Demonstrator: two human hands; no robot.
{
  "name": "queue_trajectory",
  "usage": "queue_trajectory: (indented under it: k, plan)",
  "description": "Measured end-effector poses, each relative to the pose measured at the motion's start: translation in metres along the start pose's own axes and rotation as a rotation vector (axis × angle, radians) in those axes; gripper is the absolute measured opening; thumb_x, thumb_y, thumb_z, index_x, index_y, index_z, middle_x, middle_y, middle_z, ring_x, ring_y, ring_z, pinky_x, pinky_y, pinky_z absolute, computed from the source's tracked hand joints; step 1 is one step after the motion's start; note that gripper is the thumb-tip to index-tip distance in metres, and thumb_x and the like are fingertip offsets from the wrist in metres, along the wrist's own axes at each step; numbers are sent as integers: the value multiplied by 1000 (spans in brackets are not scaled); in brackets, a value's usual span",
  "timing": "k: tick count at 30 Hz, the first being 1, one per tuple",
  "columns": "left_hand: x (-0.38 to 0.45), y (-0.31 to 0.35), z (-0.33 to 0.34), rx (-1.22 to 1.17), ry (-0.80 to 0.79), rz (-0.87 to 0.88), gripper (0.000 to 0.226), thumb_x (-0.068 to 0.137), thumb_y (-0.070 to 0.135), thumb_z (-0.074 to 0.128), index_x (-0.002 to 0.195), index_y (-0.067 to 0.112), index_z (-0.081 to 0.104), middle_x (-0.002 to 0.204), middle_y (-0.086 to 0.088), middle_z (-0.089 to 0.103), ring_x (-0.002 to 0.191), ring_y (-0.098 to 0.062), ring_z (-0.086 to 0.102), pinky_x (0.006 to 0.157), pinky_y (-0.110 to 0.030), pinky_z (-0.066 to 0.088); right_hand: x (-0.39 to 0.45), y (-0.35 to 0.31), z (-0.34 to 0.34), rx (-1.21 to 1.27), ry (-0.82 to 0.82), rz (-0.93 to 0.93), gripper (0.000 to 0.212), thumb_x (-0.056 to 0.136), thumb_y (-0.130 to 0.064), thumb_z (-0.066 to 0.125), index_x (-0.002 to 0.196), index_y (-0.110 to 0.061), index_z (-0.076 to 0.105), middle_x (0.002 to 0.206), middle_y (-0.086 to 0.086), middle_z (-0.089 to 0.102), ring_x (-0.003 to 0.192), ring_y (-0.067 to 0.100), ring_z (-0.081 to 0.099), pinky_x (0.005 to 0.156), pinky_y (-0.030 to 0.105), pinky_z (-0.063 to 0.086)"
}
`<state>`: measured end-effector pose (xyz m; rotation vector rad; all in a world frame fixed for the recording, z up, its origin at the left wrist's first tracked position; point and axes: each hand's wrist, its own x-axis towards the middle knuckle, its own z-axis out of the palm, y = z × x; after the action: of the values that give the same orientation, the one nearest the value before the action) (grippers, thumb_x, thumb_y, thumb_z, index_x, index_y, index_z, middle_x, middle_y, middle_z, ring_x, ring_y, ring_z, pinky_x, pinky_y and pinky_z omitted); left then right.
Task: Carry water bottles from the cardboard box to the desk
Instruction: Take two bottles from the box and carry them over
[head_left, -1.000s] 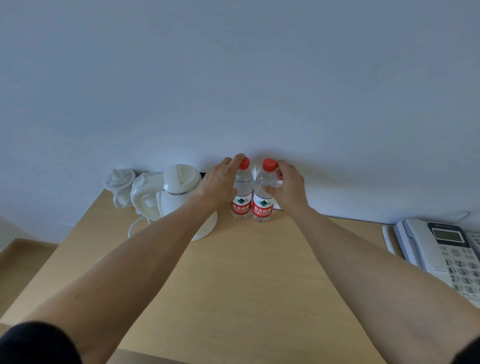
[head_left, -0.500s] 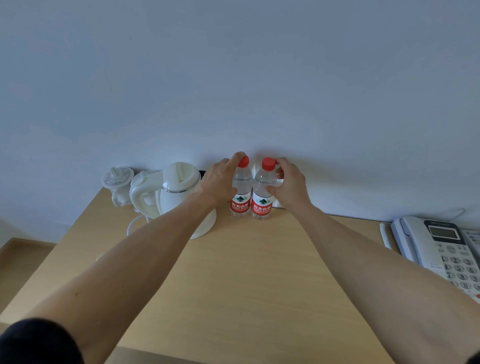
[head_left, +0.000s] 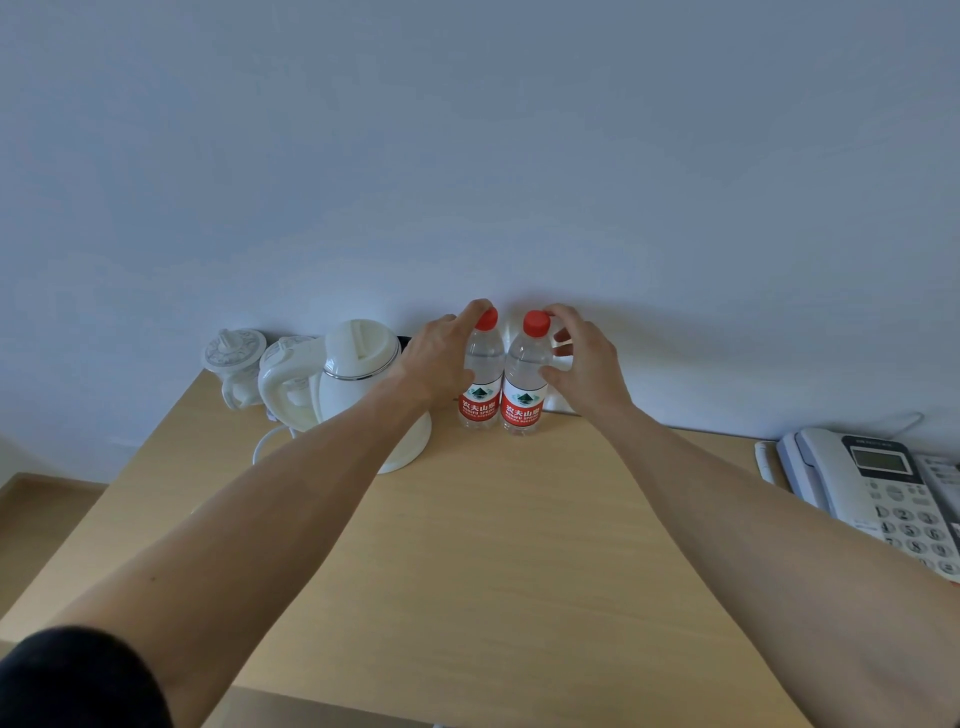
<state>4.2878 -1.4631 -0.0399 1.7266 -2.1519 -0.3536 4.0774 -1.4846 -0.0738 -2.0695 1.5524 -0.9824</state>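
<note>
While both bottles (head_left: 522, 384) stand on the surface (head_left: 493, 545), your left hand (head_left: 439, 358) grips one, your right hand (head_left: 584, 364) loosens; release next.

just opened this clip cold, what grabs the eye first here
Two red-capped water bottles, left bottle and right bottle, stand upright side by side at the back of the desk by the wall. The left hand and right hand flank them. A white kettle stands left, a phone far right.
</note>
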Motion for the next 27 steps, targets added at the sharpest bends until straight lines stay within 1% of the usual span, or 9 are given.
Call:
queue_trajectory:
  k: [4, 6, 18, 21, 23, 27]
  plan:
    - [0, 1, -2, 3, -13, -14, 76, 80, -1, 66, 144, 24, 34, 109, -16, 64, 94, -32, 64, 78, -48, 57, 0, -1, 0, 19, -1, 5, 67, 75, -1, 75, 132, -26, 51, 114, 6, 58, 100, 16, 58, 90, 31, 54]
    - [-1, 2, -3, -5, -17, -18, 76, 80, -2, 66, 145, 24, 34, 111, -17, 64, 96, -33, 64, 81, -49, 57, 0, -1, 0, 21, -3, 12, 67, 75, -1, 75, 132, -26, 51, 115, 7, 58, 100, 16, 59, 90, 31, 53]
    - [-3, 2, -4, -14, -30, -38, 79, 83, 1, 68, 147, 26, 31, 110, -18, 66, 98, -32, 66, 84, -47, 58, 1, -4, 2, 11, -4, 46, 65, 76, -4, 78, 131, -25, 52, 114, 8, 57, 99, 19, 60, 87, 28, 49]
    - [-3, 2, -4, -19, -31, -42, 79, 83, 2, 69, 148, 27, 31, 109, -18, 67, 98, -32, 67, 83, -48, 58, 2, -4, 4, 12, 4, 61, 63, 76, -4, 79, 130, -22, 53, 111, 10, 58, 97, 21, 60, 84, 27, 46]
    - [-3, 1, -4, -13, -36, -43, 80, 83, 3, 69, 148, 27, 31, 109, -19, 68, 98, -33, 67, 83, -48, 58, 2, -5, 6, 0, 12, 70, 60, 76, -6, 80, 129, -19, 55, 108, 11, 58, 95, 22, 59, 83, 28, 46]
    - [-3, -1, -5, -18, -37, -50, 81, 83, 4, 71, 148, 29, 30, 109, -18, 68, 97, -31, 68, 83, -47, 59, 3, -7, 8, -18, 18, 76, 56, 76, -6, 80, 126, -16, 57, 103, 12, 60, 95, 26, 59, 87, 37, 49]
